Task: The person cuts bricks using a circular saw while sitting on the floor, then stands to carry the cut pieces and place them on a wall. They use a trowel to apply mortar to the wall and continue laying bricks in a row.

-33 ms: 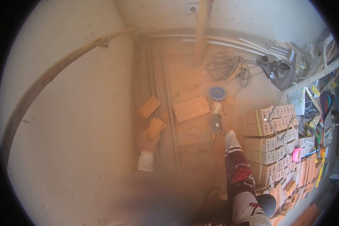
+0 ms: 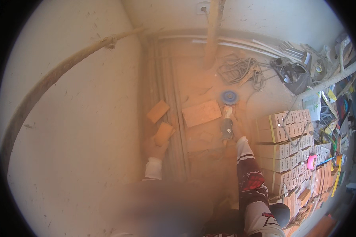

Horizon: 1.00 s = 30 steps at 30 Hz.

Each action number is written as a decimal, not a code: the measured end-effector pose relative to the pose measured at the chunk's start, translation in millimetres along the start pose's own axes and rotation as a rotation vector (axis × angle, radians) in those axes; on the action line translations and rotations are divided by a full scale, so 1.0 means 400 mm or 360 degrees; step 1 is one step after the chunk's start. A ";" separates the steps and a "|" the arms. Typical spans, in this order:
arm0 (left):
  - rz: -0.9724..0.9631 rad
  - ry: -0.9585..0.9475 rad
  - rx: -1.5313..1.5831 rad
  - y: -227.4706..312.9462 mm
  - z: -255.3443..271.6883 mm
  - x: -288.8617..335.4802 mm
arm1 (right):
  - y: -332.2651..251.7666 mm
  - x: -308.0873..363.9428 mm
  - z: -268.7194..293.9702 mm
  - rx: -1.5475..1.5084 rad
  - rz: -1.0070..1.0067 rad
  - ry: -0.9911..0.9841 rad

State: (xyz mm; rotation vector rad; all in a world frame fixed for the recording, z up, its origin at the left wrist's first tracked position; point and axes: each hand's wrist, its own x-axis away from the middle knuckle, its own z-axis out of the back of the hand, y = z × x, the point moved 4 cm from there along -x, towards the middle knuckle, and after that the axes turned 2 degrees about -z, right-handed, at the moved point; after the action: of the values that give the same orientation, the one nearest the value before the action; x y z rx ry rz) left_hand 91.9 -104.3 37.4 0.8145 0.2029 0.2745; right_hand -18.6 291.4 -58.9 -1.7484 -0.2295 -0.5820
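Observation:
My left hand (image 2: 152, 149) is closed on a small orange tile piece (image 2: 164, 133). A second cut tile piece (image 2: 158, 112) lies just beyond it, by long bars on the floor. My right hand (image 2: 238, 131) grips an angle grinder (image 2: 227, 127), its round blue-grey disc (image 2: 229, 97) pointing away from me. Whether the disc spins I cannot tell. Between the hands, a larger rectangular tile (image 2: 201, 113) lies flat, left of the grinder and apart from the disc. Orange dust hangs over everything and blurs my fingers.
Long bars (image 2: 173, 98) run along the left wall. A wooden post (image 2: 212, 39) stands ahead, with a coiled cable (image 2: 241, 73) to its right. Stacked boxes (image 2: 283, 154) rise close to my right arm, with a pink tape roll (image 2: 311, 162) beside them. A dark bag (image 2: 294, 75) lies far right.

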 end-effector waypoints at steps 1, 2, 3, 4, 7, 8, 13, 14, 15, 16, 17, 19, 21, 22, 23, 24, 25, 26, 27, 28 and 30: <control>-0.0060 0.0009 -0.0041 -0.014 -0.019 -0.005 | 0.013 -0.016 0.025 0.0035 0.0058 0.0025; -0.0111 0.0027 -0.0105 -0.030 -0.011 -0.006 | 0.019 -0.002 0.002 0.0003 -0.0019 -0.0008; -0.0107 0.0026 -0.0176 -0.035 0.001 -0.007 | 0.007 0.023 -0.026 -0.0027 -0.0093 -0.0041; -0.0106 0.0022 -0.0246 -0.039 0.012 -0.010 | -0.005 0.051 -0.053 -0.0057 -0.0166 -0.0071; -0.0084 -0.0133 -0.0387 -0.051 0.000 -0.032 | -0.024 0.096 -0.063 -0.0107 -0.0240 -0.0107; -0.0085 -0.0206 -0.0411 -0.042 -0.015 -0.043 | -0.024 0.088 -0.035 -0.0036 -0.0153 -0.0039; -0.0012 -0.0233 -0.0919 -0.013 -0.028 -0.050 | -0.060 0.153 -0.061 0.0128 -0.0157 -0.0181; -0.0051 -0.0229 -0.1008 0.006 -0.048 -0.051 | -0.061 0.153 -0.051 0.0195 -0.0134 -0.0168; -0.0006 -0.0333 -0.1033 0.012 -0.066 -0.058 | -0.056 0.148 -0.038 0.0262 -0.0114 -0.0156; 0.0041 -0.0435 -0.1062 0.015 -0.078 -0.071 | -0.052 0.146 -0.029 0.0330 -0.0097 -0.0147; 0.0087 -0.0533 -0.1093 0.022 -0.085 -0.083 | -0.050 0.142 -0.026 0.0349 -0.0083 -0.0159; 0.0149 -0.0673 -0.1025 0.035 -0.089 -0.093 | -0.046 0.136 -0.019 0.0393 -0.0057 -0.0190; 0.0182 -0.0711 -0.0997 0.036 -0.085 -0.102 | -0.050 0.139 -0.023 0.0483 0.0044 -0.0137; 0.0178 -0.0688 -0.0991 0.028 -0.090 -0.101 | -0.054 0.142 -0.021 0.0533 0.0094 -0.0110; 0.0185 -0.0658 -0.0991 0.028 -0.084 -0.100 | -0.061 0.150 -0.026 0.0555 0.0093 -0.0085; 0.0201 -0.0668 -0.0939 0.028 -0.083 -0.101 | -0.069 0.160 -0.026 0.0579 0.0093 -0.0059; 0.0216 -0.0680 -0.0884 0.028 -0.083 -0.104 | -0.078 0.170 -0.024 0.0604 0.0093 -0.0031; 0.0236 -0.0680 -0.0845 0.028 -0.064 -0.111 | -0.091 0.188 -0.040 0.0516 0.0090 0.0056; 0.0094 -0.0523 -0.0668 0.019 -0.057 -0.125 | -0.102 0.214 -0.053 0.0436 0.0078 0.0147; -0.0051 -0.0368 -0.0492 -0.002 -0.056 -0.149 | -0.113 0.241 -0.066 0.0354 0.0065 0.0239; -0.0158 -0.0211 -0.0337 0.009 -0.056 -0.194 | -0.168 0.302 -0.057 0.0413 0.0224 0.0436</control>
State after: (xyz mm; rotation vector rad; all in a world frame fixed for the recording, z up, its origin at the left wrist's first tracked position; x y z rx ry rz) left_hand 11.5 -111.4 30.8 0.6082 0.0873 0.1450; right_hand 48.3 269.1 62.0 -1.4048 0.0111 -0.6505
